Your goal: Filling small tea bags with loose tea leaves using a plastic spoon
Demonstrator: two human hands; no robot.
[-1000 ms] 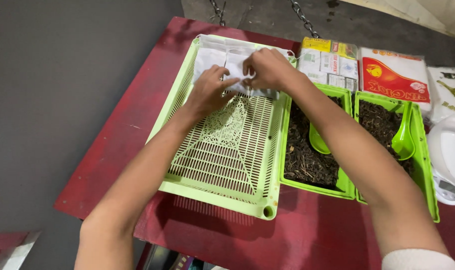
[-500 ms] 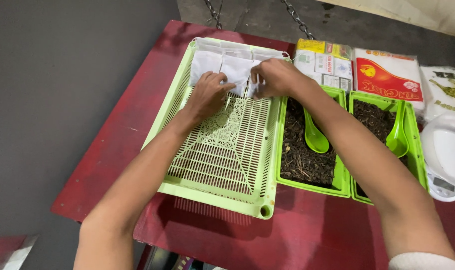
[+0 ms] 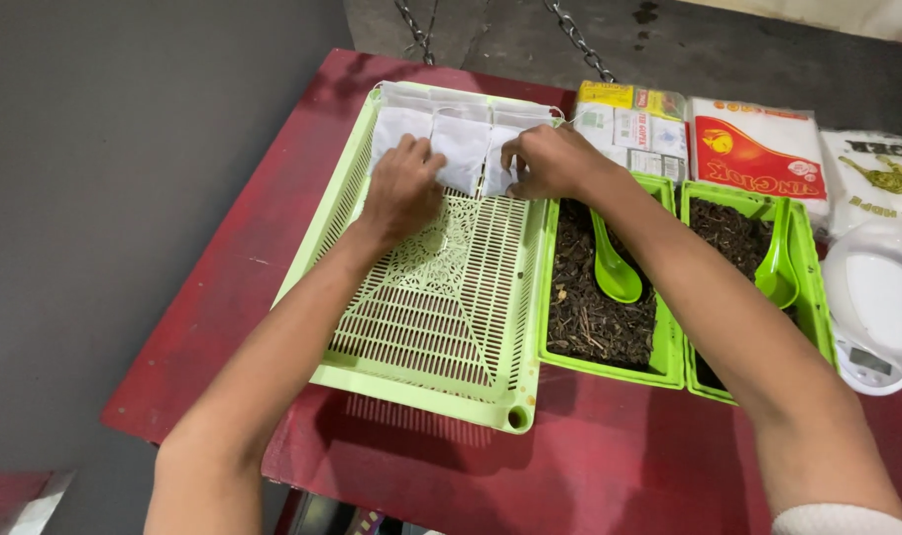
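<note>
Small white cloth pouches lie side by side along the far end of a light green slotted tray on a dark red table. My left hand rests on the lower edge of the left and middle pouches, with its fingers curled onto the cloth. My right hand pinches the right-hand pouch near the tray's right rim. Both forearms reach across the tray from the near side.
Right of the tray stand two green bins of dark dried leaves, each with a green spoon. Behind them lie printed packets. A white scale sits far right. Chains hang at the back.
The view has shifted slightly. My left hand slid up onto the pouches and my right hand moved a little down and right, still working the pouch edge.
</note>
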